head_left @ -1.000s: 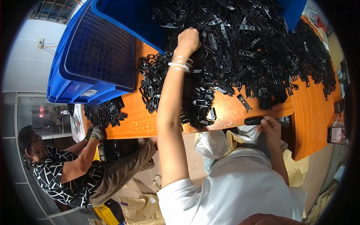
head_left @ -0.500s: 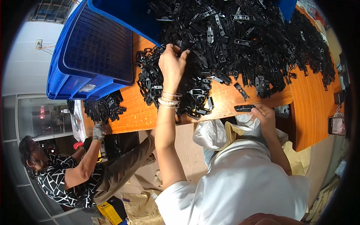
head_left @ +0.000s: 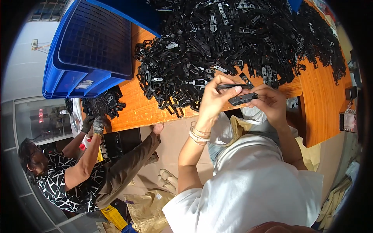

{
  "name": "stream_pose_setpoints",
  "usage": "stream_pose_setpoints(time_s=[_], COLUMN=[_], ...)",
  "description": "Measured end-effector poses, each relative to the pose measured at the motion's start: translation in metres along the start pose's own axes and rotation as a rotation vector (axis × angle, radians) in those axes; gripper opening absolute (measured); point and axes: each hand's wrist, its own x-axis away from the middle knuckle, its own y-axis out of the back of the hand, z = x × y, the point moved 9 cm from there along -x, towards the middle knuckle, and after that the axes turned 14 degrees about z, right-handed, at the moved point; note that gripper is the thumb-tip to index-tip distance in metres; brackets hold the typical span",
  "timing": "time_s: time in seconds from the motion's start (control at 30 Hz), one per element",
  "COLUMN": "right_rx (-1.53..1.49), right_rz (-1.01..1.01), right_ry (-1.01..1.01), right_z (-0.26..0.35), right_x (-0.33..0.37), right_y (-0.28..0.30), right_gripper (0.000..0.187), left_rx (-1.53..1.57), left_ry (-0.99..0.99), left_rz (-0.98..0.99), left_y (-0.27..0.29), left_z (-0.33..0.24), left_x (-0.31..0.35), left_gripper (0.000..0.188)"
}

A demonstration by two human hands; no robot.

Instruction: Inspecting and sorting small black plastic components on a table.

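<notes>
Both hands meet at the centre of the frame just below the near edge of the orange wooden table [head_left: 322,101], with open floor beneath them: the left hand [head_left: 213,99] pinches a thin black plastic strip [head_left: 233,86] between thumb and fingertips, and the right hand [head_left: 272,101] is closed around a short black plastic clip [head_left: 243,98], the two pieces almost touching. Beyond them a big heap of black plastic parts [head_left: 233,39] covers the tabletop to the top of the frame, leaving bare wood only along the near edge and at right. At upper left stand stacked blue plastic crates [head_left: 93,46], and at lower left a seated person's gloved hands [head_left: 95,124] work a smaller pile.
</notes>
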Motion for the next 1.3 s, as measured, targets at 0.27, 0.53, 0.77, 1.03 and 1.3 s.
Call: stream_pose_setpoints(time_s=[0.27,0.53,0.77,1.03,1.3], right_rx=[0.092,0.202,0.358,0.256,0.731], right_rz=[-0.152,-0.007,-0.013,-0.038,0.063], right_ry=[0.049,-0.042,-0.076,-0.256,-0.098], right_z=[-0.007,-0.007,-0.01,-0.031,-0.033], right_x=[0.015,0.01,0.017,0.033,0.047], right_y=[0.015,0.007,0.01,0.027,0.009], right_gripper=[0.014,0.032,0.033,0.023,0.018], left_rx=[-0.47,-0.686,-0.591,-1.116,-2.05], left_ry=[0.046,-0.089,-0.034,-0.229,-0.097], left_rz=[0.027,0.069,0.083,0.11,-0.073], left_y=[-0.023,-0.029,-0.031,-0.026,0.008], left_z=[0.001,-0.005,0.007,0.003,0.005], left_x=[0.024,0.036,0.038,0.023,-0.043], left_gripper=[0.029,0.033,0.027,0.024,0.013])
